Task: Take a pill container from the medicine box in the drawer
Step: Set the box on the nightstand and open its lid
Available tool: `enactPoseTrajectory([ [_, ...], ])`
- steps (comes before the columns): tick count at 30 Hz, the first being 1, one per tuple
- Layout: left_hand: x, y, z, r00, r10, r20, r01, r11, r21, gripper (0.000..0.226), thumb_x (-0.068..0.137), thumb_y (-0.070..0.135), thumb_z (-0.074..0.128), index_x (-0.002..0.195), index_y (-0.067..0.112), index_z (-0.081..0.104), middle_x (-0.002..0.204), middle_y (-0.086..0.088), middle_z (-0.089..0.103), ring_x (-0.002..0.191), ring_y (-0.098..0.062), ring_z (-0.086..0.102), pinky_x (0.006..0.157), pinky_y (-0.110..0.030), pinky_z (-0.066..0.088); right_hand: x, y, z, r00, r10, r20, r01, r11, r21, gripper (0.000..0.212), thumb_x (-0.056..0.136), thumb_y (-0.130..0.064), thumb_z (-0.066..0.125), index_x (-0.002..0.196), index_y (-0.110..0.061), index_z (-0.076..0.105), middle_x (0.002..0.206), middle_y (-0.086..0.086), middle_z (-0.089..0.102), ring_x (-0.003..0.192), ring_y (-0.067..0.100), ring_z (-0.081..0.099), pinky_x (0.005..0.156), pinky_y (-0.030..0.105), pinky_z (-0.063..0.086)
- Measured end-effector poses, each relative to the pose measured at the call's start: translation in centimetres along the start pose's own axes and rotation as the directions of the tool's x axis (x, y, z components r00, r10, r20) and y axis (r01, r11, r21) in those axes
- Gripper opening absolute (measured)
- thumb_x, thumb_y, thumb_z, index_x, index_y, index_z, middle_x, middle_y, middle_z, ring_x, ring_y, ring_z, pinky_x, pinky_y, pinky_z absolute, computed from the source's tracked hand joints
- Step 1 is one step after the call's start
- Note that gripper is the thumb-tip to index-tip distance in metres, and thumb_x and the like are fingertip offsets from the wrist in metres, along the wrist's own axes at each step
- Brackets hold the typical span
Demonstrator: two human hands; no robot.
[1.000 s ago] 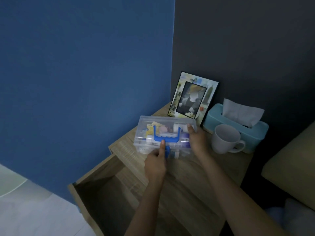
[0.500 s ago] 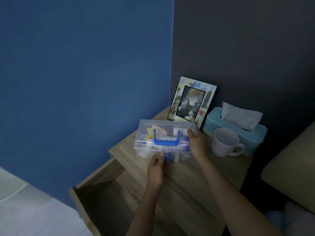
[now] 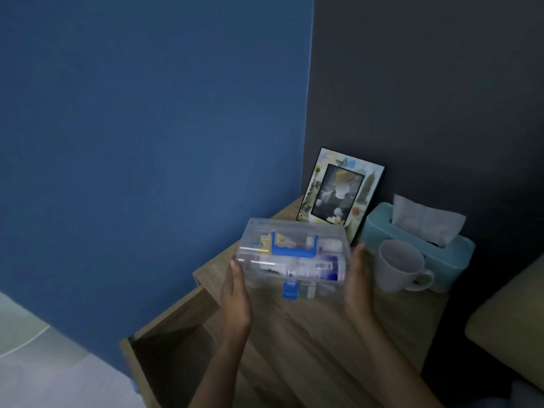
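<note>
Wooden nightstand (image 3: 309,343) fills the corner, its drawer (image 3: 164,346) pulled open at the lower left; on top, the clear medicine box (image 3: 294,257) with its blue handle (image 3: 294,250), lid closed; 2 hands on it: left hand (image 3: 237,293) flat against the left end, right hand (image 3: 357,282) flat against the right end, fingers extended and together; behind stand a picture frame (image 3: 341,188) and teal tissue box (image 3: 418,245); white mug (image 3: 397,266) just beside the right hand; blue latch (image 3: 290,290) hangs at the front; pill container inside, can't tell which.
</note>
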State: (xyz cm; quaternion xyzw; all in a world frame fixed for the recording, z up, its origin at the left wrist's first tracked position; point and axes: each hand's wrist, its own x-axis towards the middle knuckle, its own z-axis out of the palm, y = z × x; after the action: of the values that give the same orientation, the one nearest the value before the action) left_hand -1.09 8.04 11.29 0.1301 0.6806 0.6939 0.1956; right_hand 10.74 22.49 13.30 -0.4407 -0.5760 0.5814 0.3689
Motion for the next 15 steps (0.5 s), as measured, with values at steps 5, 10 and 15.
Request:
enactPoseTrajectory([
  [5,0.0,-0.2,-0.3,0.999,-0.043,0.010,0.043,0.999,0.016,0.079,0.085,0.067,0.022,0.148,0.021,0.036,0.155,-0.001,0.038,0.144,-0.018,0.033,0.119,-0.047,0.025,3.1,-2.6,0.3,0.992,-0.076,0.104,0.048,0.967,0.250,0.071,0.086,-0.070,0.023,0.115,-0.022,0.065,0.105,-0.003,0.076,0.095,0.012,0.072,0.075,0.027,0.058],
  [10,0.0,-0.2,-0.5,0.999,-0.037,0.022,0.036,0.998,0.049,0.079,0.084,0.068,0.021,0.147,0.024,0.036,0.155,-0.001,0.037,0.143,-0.020,0.033,0.119,-0.047,0.026,7.7,-4.4,1.6,0.993,-0.032,0.116,0.036,0.999,-0.034,0.105,0.067,-0.088,0.014,0.148,-0.024,0.036,0.155,0.009,0.036,0.142,0.028,0.035,0.117,0.052,0.028],
  [15,0.1,-0.1,-0.6,0.999,-0.037,0.039,0.035,0.998,0.056,0.079,0.084,0.068,0.021,0.147,0.024,0.037,0.155,-0.002,0.038,0.143,-0.019,0.034,0.119,-0.048,0.026,9.9,-3.5,2.3,0.991,-0.058,0.121,0.068,0.994,-0.079,0.078,0.086,-0.074,0.018,0.148,-0.029,0.034,0.158,0.004,0.032,0.145,0.025,0.030,0.118,0.049,0.023],
])
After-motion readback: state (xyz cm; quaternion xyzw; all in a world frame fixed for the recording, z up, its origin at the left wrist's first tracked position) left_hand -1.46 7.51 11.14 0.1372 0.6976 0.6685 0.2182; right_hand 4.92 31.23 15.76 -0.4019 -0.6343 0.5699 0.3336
